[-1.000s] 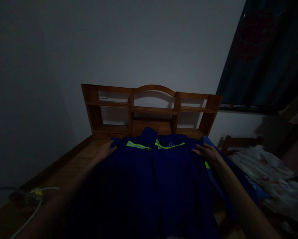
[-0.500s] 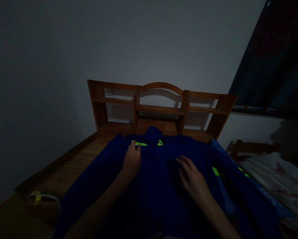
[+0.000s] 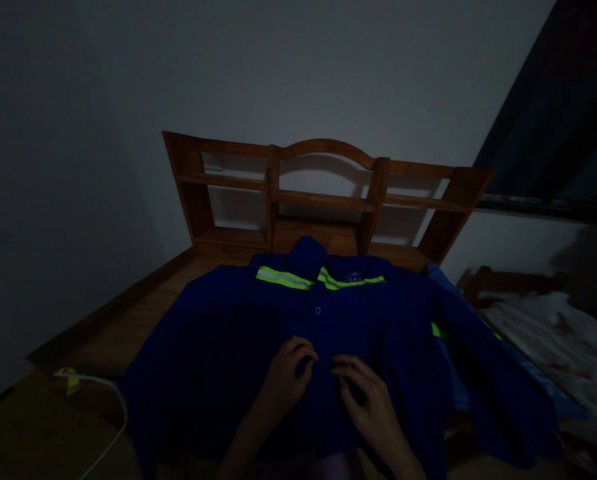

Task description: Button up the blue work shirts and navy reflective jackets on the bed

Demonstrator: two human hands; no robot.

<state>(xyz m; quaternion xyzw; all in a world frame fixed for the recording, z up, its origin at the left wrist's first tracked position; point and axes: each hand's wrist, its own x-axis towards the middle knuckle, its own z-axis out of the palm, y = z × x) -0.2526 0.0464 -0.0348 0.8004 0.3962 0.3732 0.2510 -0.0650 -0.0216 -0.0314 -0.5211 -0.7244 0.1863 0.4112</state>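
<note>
A dark blue work jacket (image 3: 278, 320) with yellow-green and silver reflective bands lies spread out front side up, its collar toward the headboard. A round snap or button shows on its front strip below the bands. My left hand (image 3: 289, 375) is at the lower front strip, thumb and forefinger pinched together on the cloth. Just across the strip, my right hand (image 3: 366, 395) has its fingers curled and its thumb close to the forefinger, at the jacket's fabric. Dim light hides how much cloth each hand grips.
A wooden headboard with shelves (image 3: 323, 200) stands behind the jacket, against the wall. Bare wooden boards (image 3: 143, 307) lie at the left, with a white cable (image 3: 109, 383) bearing a yellow tag. Crumpled pale bedding (image 3: 553, 333) is at the right, under a dark curtain (image 3: 563, 120).
Both hands have moved down the jacket and closer together at the front strip. The upper fabric now lies flat, showing the chest bands and round fastener. The view has shifted slightly.
</note>
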